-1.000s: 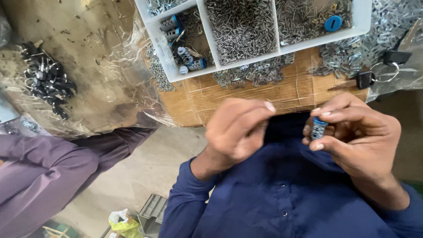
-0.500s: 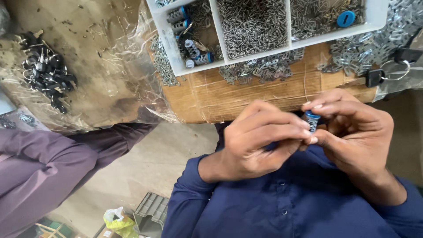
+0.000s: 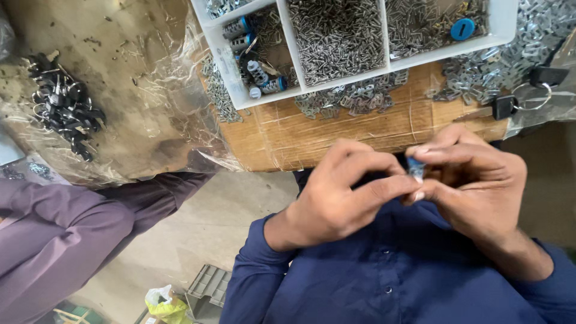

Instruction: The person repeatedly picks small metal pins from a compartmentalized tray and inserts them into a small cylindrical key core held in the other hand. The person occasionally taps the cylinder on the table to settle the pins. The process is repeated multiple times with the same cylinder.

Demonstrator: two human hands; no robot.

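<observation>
My right hand [image 3: 480, 186] pinches a small blue-and-silver cylinder [image 3: 415, 170] between thumb and fingers, close to my chest. My left hand [image 3: 342, 195] has come up against it, thumb and forefinger tips closed on the same cylinder. Most of the cylinder is hidden by my fingers. Both hands are below the near edge of the cardboard-covered table [image 3: 360, 129], over my dark blue shirt [image 3: 384, 282].
A white divided tray [image 3: 231, 75] on the table holds several small metal parts, similar cylinders [image 3: 258, 72] and a blue cap [image 3: 462, 29]. Black-headed keys [image 3: 510, 105] lie at the right and a pile of black keys [image 3: 66, 111] on plastic sheeting at the left. Another person's purple-clad leg [image 3: 60, 234] is at lower left.
My left hand has moved right and closed its fingertips on the cylinder held in my right hand. The view has shifted slightly.
</observation>
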